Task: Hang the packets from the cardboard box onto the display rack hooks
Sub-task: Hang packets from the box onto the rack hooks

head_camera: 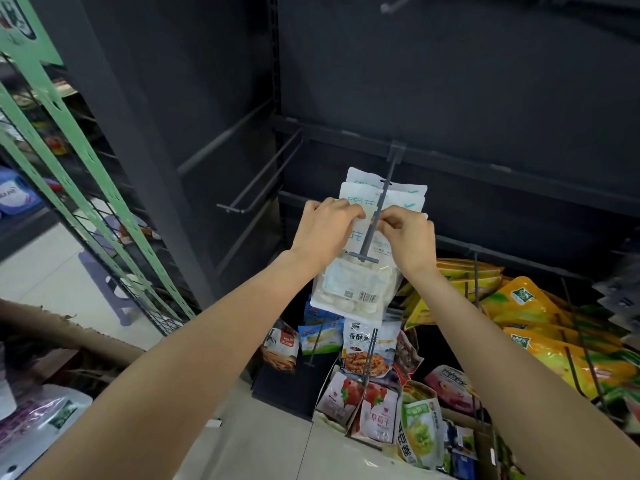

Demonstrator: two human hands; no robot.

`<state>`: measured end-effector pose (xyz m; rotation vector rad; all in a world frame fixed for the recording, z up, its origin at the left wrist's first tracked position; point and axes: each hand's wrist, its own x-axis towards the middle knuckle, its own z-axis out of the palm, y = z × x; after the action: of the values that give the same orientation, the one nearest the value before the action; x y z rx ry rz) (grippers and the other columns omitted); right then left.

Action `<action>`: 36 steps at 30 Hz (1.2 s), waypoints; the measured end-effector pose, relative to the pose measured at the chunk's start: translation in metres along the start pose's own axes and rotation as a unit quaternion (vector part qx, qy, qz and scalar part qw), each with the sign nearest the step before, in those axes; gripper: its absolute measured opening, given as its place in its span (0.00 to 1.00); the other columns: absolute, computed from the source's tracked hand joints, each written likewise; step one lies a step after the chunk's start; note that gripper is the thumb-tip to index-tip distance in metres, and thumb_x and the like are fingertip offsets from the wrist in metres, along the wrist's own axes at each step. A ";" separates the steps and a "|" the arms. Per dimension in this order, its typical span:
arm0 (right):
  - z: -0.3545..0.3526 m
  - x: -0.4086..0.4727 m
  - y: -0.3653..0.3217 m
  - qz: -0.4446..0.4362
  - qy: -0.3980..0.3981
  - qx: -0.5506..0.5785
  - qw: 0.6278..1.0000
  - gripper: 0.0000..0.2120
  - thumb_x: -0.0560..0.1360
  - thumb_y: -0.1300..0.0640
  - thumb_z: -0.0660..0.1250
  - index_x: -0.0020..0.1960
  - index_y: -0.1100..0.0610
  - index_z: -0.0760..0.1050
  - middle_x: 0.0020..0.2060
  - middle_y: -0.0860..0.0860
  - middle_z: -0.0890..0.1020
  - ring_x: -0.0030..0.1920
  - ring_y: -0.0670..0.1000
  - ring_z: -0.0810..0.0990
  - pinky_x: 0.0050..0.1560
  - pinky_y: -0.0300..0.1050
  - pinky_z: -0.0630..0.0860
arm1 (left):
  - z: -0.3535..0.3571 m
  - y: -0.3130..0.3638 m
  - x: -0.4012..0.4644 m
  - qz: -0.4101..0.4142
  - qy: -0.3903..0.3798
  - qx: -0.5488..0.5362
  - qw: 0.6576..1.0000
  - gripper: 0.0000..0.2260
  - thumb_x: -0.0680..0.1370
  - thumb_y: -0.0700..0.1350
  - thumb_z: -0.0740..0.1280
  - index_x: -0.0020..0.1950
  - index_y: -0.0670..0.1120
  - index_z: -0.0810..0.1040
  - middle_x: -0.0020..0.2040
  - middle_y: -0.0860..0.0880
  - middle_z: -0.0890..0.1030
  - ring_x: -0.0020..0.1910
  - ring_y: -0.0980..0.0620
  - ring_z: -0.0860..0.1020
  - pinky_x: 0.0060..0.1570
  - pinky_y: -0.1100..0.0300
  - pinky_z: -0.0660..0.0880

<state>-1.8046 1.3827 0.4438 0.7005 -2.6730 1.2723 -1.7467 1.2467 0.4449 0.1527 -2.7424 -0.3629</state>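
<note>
Left hand [327, 225] and right hand [408, 233] pinch a white packet [356, 289] on the hook [375, 216]; a missed hang-hole could tear or drop it.

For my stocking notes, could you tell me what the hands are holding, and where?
Both hands, left hand and right hand, pinch the white packet at its top edge, beside the hook.
</note>
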 end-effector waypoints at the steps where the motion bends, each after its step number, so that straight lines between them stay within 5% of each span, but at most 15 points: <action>1: -0.002 0.000 0.000 0.002 -0.010 0.003 1.000 0.04 0.74 0.60 0.68 0.46 0.56 0.82 0.42 0.50 0.84 0.44 0.48 0.81 0.47 0.45 0.78 | 0.000 0.000 0.000 -0.002 -0.004 -0.002 1.000 0.13 0.80 0.41 0.58 0.61 0.53 0.75 0.57 0.54 0.78 0.58 0.52 0.72 0.55 0.57 0.60; 5: -0.014 -0.001 -0.007 0.003 -0.030 0.008 1.000 0.06 0.75 0.62 0.67 0.51 0.59 0.81 0.46 0.51 0.83 0.43 0.45 0.77 0.41 0.23 0.68 | -0.009 0.001 -0.002 0.003 -0.021 0.000 1.000 0.14 0.79 0.40 0.59 0.63 0.50 0.75 0.59 0.51 0.78 0.59 0.51 0.73 0.57 0.57 0.65; 9: -0.026 -0.002 -0.028 -0.010 0.014 -0.041 0.999 0.10 0.76 0.62 0.65 0.57 0.58 0.77 0.56 0.54 0.77 0.52 0.50 0.77 0.53 0.38 0.72 | -0.033 0.002 -0.006 -0.034 -0.016 -0.006 0.999 0.14 0.79 0.42 0.60 0.64 0.48 0.74 0.57 0.48 0.76 0.55 0.47 0.76 0.51 0.54 0.71; 11: -0.031 -0.004 -0.048 -0.036 0.010 -0.052 0.998 0.10 0.77 0.62 0.64 0.57 0.58 0.77 0.57 0.54 0.74 0.50 0.49 0.76 0.51 0.37 0.70 | -0.049 -0.001 -0.013 -0.045 -0.003 -0.005 0.999 0.13 0.79 0.42 0.60 0.64 0.48 0.74 0.56 0.48 0.76 0.54 0.48 0.76 0.50 0.53 0.73; 15: -0.023 -0.012 -0.099 -0.067 -0.100 -0.002 0.993 0.08 0.76 0.62 0.63 0.53 0.56 0.79 0.46 0.46 0.78 0.44 0.46 0.77 0.43 0.30 0.68 | -0.086 -0.017 -0.045 -0.064 0.000 -0.011 0.998 0.13 0.79 0.39 0.58 0.61 0.47 0.74 0.55 0.47 0.77 0.55 0.47 0.75 0.50 0.49 0.74; 18: 0.002 -0.029 -0.139 -0.088 -0.186 0.040 0.978 0.07 0.75 0.61 0.64 0.48 0.53 0.79 0.38 0.43 0.80 0.45 0.48 0.80 0.48 0.42 0.76 | -0.115 -0.041 -0.084 -0.106 0.002 -0.030 0.994 0.12 0.79 0.40 0.58 0.60 0.48 0.75 0.54 0.48 0.78 0.54 0.47 0.76 0.48 0.51 0.75; 24: 0.087 -0.082 -0.223 -0.127 -0.310 0.072 0.939 0.06 0.77 0.60 0.64 0.49 0.52 0.79 0.41 0.46 0.80 0.43 0.46 0.80 0.53 0.50 0.78 | -0.181 -0.131 -0.177 -0.237 0.021 -0.011 0.971 0.11 0.79 0.42 0.58 0.59 0.48 0.75 0.52 0.48 0.80 0.52 0.46 0.77 0.44 0.55 0.73; 30: 0.198 -0.152 -0.302 -0.126 -0.416 0.066 0.898 0.15 0.78 0.59 0.63 0.65 0.56 0.72 0.59 0.54 0.77 0.57 0.52 0.76 0.56 0.44 0.72 | -0.225 -0.235 -0.295 -0.369 0.046 0.049 0.927 0.14 0.76 0.40 0.61 0.62 0.43 0.74 0.58 0.40 0.76 0.58 0.39 0.73 0.57 0.47 0.71; 36: 0.299 -0.196 -0.348 -0.155 -0.437 0.000 0.886 0.35 0.78 0.57 0.64 0.77 0.51 0.48 0.76 0.54 0.52 0.76 0.55 0.53 0.72 0.50 0.56 | -0.252 -0.306 -0.368 -0.376 -0.034 0.109 0.920 0.25 0.75 0.45 0.66 0.71 0.42 0.65 0.67 0.41 0.70 0.65 0.41 0.68 0.62 0.50 0.67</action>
<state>-1.4435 1.0379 0.4433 2.0098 -2.9362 1.0057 -1.2940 0.9505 0.4610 1.2876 -2.6721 -0.2483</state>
